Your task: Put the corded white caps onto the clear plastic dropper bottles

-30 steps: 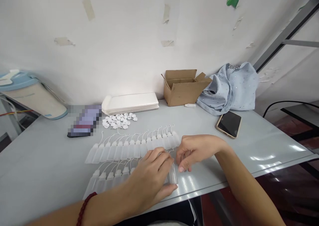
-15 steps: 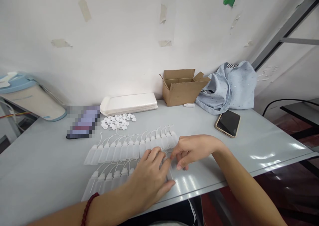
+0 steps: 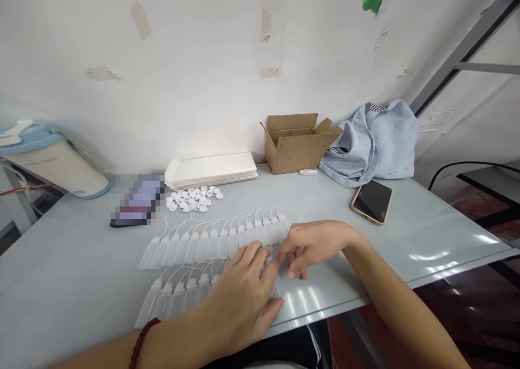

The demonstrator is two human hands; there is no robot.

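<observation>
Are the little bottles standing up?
No, the bottles lie flat on their sides in two rows on the table.

Nothing legible anywhere: the box (image 3: 298, 147) is plain, the phone (image 3: 371, 201) right of it dark, the item (image 3: 136, 200) left of it pixelated.

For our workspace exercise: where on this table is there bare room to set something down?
Bare table left of the bottle rows and right of the right hand, below the phone. Crowded in the middle: caps, bottle rows, the left hand over the near row.
</observation>
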